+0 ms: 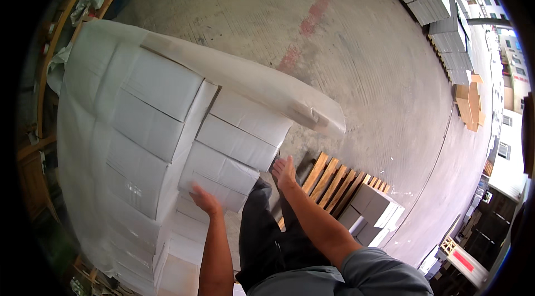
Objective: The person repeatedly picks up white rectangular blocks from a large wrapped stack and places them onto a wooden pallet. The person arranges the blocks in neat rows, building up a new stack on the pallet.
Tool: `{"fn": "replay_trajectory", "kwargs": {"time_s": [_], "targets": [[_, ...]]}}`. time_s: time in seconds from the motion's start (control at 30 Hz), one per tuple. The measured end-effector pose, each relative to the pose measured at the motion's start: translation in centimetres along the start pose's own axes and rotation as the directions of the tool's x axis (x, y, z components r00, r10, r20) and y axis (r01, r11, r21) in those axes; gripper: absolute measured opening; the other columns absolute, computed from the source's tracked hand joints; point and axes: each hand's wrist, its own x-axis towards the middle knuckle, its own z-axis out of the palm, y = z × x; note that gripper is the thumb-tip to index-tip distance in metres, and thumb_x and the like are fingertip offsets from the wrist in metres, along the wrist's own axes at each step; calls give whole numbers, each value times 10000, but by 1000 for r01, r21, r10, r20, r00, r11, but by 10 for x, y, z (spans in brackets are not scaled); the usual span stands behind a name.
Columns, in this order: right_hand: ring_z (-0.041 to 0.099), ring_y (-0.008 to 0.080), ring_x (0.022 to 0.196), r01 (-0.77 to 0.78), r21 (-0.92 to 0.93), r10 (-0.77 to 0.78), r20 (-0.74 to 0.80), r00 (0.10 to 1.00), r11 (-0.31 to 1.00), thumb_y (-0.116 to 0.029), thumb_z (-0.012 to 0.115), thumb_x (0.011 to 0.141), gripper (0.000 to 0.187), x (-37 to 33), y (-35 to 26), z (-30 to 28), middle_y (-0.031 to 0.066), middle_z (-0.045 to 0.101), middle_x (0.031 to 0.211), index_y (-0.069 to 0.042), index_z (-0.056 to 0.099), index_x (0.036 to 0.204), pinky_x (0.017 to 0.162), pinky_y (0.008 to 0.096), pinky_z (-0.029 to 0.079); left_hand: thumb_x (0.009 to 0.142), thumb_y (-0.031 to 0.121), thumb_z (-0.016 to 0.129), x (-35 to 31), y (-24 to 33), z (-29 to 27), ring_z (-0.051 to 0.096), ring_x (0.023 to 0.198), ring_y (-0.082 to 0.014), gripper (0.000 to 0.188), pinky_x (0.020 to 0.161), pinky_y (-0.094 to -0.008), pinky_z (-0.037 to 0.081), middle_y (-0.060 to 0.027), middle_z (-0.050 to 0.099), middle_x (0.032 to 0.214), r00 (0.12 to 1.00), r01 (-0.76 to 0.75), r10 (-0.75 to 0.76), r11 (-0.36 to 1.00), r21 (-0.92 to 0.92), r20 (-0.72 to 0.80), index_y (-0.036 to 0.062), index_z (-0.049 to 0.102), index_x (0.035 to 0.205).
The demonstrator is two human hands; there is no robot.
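Observation:
White cardboard cartons stand in a tall stack (150, 87) to my left, partly wrapped in clear plastic film (83, 101). Nearest to my hands is one white carton (220, 166) at the stack's near right side. My left hand (207, 200) is at this carton's lower left, fingers apart and slightly blurred; I cannot tell whether it touches the cardboard. Off the carton's right side, with a gap between, my right hand (285, 173) is held with its fingers stretched out. Neither hand grips anything.
A loose roll-like fold of film (312, 112) hangs off the stack's far side. Right of my legs lies a wooden pallet (334, 184) bearing a few white cartons (374, 207). More stacked cartons (423, 0) stand far right, near brown cardboard (471, 103). Wooden shelving (42, 73) runs along the left.

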Motion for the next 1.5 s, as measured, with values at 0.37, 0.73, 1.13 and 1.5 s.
{"fn": "replay_trajectory", "kwargs": {"time_s": [0.37, 0.73, 1.13, 1.5], "targets": [[552, 233, 1031, -152, 386, 28, 309, 951, 910, -453, 303, 934, 544, -70, -52, 109, 120, 594, 1094, -26, 506, 1203, 872, 329, 429, 918, 480, 377, 6, -8, -2, 382, 1232, -340, 675, 1026, -381, 311, -230, 339, 1367, 999, -53, 54, 997, 61, -6, -56, 333, 1326], [540, 131, 684, 457, -470, -503, 30, 864, 755, -414, 511, 879, 427, -16, 28, -104, 38, 582, 743, 2, 606, 870, 637, 265, 419, 870, 594, 393, -2, -7, -1, 439, 1189, -353, 809, 1006, -403, 344, -256, 396, 1327, 997, -57, 48, 988, 145, 64, -91, 347, 1299], [632, 209, 796, -57, -70, 32, -313, 949, 996, -351, 496, 876, 445, -239, 247, -383, 130, 633, 1001, 23, 558, 1109, 661, 309, 494, 758, 802, 222, -7, 15, -38, 457, 1064, -462, 972, 864, -557, 379, -234, 407, 1298, 820, 202, -370, 901, 383, 437, 24, 295, 1337], [624, 243, 852, -4, 207, 65, -294, 954, 978, -399, 509, 880, 509, -303, 406, -424, 151, 606, 1046, 28, 525, 1157, 683, 344, 508, 792, 751, 220, 20, 15, -51, 369, 1215, -466, 1006, 951, -564, 351, -270, 331, 1363, 654, -132, -501, 663, 737, 568, -64, 144, 1378]]}}
